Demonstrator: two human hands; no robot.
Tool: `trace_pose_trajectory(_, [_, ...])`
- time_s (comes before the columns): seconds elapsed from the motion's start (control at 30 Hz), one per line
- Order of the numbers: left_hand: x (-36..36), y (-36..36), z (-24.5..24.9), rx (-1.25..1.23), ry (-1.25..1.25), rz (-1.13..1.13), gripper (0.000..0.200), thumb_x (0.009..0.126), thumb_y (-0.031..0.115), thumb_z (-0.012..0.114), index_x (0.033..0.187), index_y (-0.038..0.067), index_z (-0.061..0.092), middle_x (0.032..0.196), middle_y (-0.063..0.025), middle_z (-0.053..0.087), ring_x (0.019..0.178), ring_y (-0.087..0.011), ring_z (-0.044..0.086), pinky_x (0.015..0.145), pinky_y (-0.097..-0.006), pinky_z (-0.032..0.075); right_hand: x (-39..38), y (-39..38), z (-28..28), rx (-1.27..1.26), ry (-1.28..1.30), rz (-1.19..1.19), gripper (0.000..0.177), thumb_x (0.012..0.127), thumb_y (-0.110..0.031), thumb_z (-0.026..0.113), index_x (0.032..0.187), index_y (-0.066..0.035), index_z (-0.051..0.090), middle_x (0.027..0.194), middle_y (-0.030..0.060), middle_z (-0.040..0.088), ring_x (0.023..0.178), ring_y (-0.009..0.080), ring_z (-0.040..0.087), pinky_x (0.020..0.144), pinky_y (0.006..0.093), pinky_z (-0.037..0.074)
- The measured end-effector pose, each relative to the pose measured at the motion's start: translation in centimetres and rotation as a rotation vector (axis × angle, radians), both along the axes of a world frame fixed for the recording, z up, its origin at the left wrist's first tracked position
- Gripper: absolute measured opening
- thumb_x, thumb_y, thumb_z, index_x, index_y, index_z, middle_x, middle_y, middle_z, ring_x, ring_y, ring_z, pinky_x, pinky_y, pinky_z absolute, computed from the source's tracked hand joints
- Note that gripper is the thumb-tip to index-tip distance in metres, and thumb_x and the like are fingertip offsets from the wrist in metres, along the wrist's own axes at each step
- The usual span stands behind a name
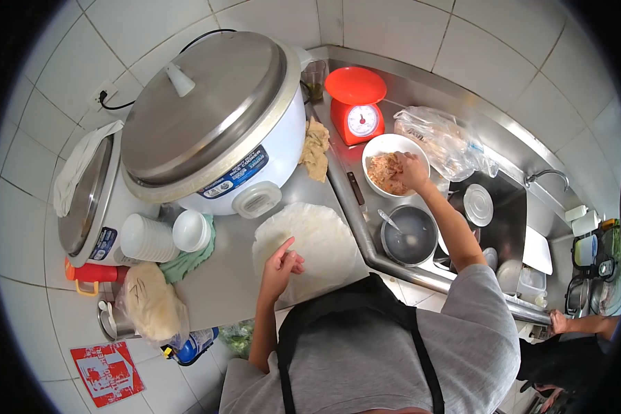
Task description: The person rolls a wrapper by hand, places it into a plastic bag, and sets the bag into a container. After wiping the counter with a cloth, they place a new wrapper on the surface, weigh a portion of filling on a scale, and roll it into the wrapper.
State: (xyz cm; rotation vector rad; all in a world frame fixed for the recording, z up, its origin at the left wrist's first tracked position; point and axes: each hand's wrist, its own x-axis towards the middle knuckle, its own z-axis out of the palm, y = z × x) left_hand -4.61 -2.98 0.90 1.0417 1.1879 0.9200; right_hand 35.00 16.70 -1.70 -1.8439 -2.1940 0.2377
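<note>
One round white wrapper (314, 238) lies flat on the steel counter (224, 279), in front of the larger of two rice cookers (214, 117).

Left hand (281, 265) rests on the wrapper's edge, index finger extended, the others curled, gripping nothing.

Right hand (410, 171) reaches into one white bowl (383, 141) of minced filling (381, 174). Its fingertips are buried, so the grip is unreadable.

One metal bowl (421, 252) holds one spoon (391, 222).

Brushed, dull metal on the lid of the rice cooker (203, 103), glossy white plastic below it. Just in front of the cooker, a thin matt wrapper sheet (317, 241) — pale, faintly rough — on a satin steel counter (221, 283). Right of the cooker, rumpled yellow cloth (316, 148), a shiny red plastic scale (355, 103), a smooth glazed white bowl (383, 141), a crinkled clear plastic bag (441, 141).
</note>
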Motion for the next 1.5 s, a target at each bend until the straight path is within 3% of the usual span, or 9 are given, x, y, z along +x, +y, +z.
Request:
trace_pose_trajectory(0.13, [0.1,-0.2,0.5,0.037,0.020,-0.011,0.044,0.096,0.016,0.048,0.137,0.000,0.039,0.087,-0.0094,0.062,0.070,-0.0122,0.059,0.065,-0.0255,0.050,-0.1,-0.4,-1.6,0.136,0.105,-0.104,0.045,0.065,-0.007,0.069,0.109,-0.007,0.059,0.100,0.0173,0.061,0.093,0.0370,0.060,0.082,0.0433,0.049])
trace_pose_trajectory(0.53, [-1.5,-0.9,0.1,0.029,0.043,0.049,0.043,0.096,0.015,0.048,0.135,-0.002,0.041,0.087,-0.0099,0.063,0.070,-0.0126,0.059,0.065,-0.0256,0.050,1.1,0.4,-1.1,0.016,0.278,-0.244,0.036,0.064,-0.012,0.067,0.099,-0.010,0.067,0.085,0.0166,0.066,0.077,0.0360,0.064,0.071,0.0404,0.052])
trace_pose_trajectory(0.67, [-2.0,-1.3,0.1,0.011,0.059,0.072,0.043,0.096,0.016,0.048,0.135,-0.002,0.041,0.087,-0.0093,0.063,0.071,-0.0126,0.059,0.066,-0.0257,0.050,2.0,0.2,1.2,-0.203,0.583,-0.426,0.041,0.062,-0.016,0.072,0.100,-0.004,0.065,0.065,0.0107,0.063,0.066,0.0175,0.063,0.061,0.0310,0.050])
trace_pose_trajectory(0.8, [-2.0,-1.6,0.1,-0.002,0.064,0.095,0.043,0.096,0.016,0.047,0.135,-0.002,0.041,0.086,-0.0085,0.062,0.072,-0.0124,0.059,0.066,-0.0257,0.050,2.3,0.9,3.0,-0.254,1.099,-0.200,0.039,0.072,-0.008,0.074,0.106,0.002,0.058,0.086,0.0051,0.063,0.074,0.0128,0.061,0.064,0.0267,0.050])
trace_pose_trajectory(0.93, [-1.8,-2.0,0.6,-0.009,0.066,0.131,0.042,0.096,0.016,0.048,0.134,-0.001,0.042,0.086,-0.0084,0.062,0.073,-0.0122,0.059,0.066,-0.0260,0.050,1.8,5.0,6.6,-0.358,1.177,-0.100,0.033,0.081,-0.013,0.067,0.108,0.003,0.057,0.092,0.0056,0.061,0.079,0.0128,0.059,0.070,0.0279,0.049])
trace_pose_trajectory(1.3, [-2.3,-5.9,-0.3,-0.037,0.075,0.467,0.040,0.096,0.015,0.049,0.132,0.000,0.045,0.084,-0.0088,0.063,0.069,-0.0126,0.061,0.064,-0.0253,0.051,-6.5,22.1,11.1,-0.083,0.527,-0.121,0.063,0.062,-0.020,0.078,0.119,-0.004,0.058,0.087,0.0149,0.068,0.059,0.0217,0.066,0.072,0.0335,0.055])
trace_pose_trajectory(1.4, [-2.3,-7.0,-0.4,-0.079,0.079,0.547,0.040,0.095,0.015,0.050,0.132,0.000,0.046,0.083,-0.0087,0.063,0.068,-0.0127,0.061,0.064,-0.0251,0.051,-7.4,24.2,9.8,0.148,0.107,-0.105,0.062,0.056,-0.026,0.081,0.111,-0.004,0.063,0.097,0.0180,0.067,0.079,0.0281,0.067,0.069,0.0353,0.055])
trace_pose_trajectory(1.43, [-2.3,-7.3,-0.3,-0.087,0.082,0.556,0.040,0.095,0.015,0.050,0.132,0.000,0.045,0.083,-0.0086,0.064,0.069,-0.0127,0.061,0.064,-0.0251,0.051,-7.5,23.9,11.0,-0.089,0.324,-0.097,0.057,0.054,-0.028,0.082,0.104,-0.006,0.065,0.102,0.0187,0.065,0.088,0.0326,0.065,0.072,0.0377,0.055])
trace_pose_trajectory(1.5, [-2.2,-7.7,-0.2,-0.101,0.086,0.565,0.040,0.095,0.015,0.050,0.133,0.000,0.045,0.083,-0.0085,0.064,0.069,-0.0127,0.062,0.065,-0.0252,0.051,-7.4,25.2,9.1,0.111,0.195,-0.093,0.058,0.053,-0.029,0.083,0.103,-0.005,0.066,0.099,0.0183,0.066,0.088,0.0322,0.065,0.072,0.0380,0.054])
